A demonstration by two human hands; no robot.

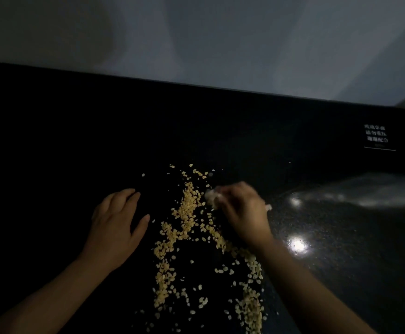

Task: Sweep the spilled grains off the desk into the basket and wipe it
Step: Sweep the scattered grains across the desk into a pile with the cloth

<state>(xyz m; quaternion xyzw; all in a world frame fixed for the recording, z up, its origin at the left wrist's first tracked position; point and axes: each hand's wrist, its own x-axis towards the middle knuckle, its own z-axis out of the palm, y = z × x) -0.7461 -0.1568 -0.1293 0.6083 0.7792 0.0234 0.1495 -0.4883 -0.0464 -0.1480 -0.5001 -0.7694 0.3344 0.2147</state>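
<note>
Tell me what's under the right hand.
A white wad, tissue or cloth, pokes out past the fingers of the right hand, blurred. Spilled grains run beneath the wrist on the black desk. The hand covers most of the wad, so its shape is hidden.

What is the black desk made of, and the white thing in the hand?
The desk looks like glossy black glass or polished stone: it mirrors light as bright spots and shows fine speckles. The white wad in the right hand looks like soft, matte, crumpled tissue or cloth; blur leaves that open.

Bare forearms (59,290), left grip (117,227), right grip (242,213)
</note>
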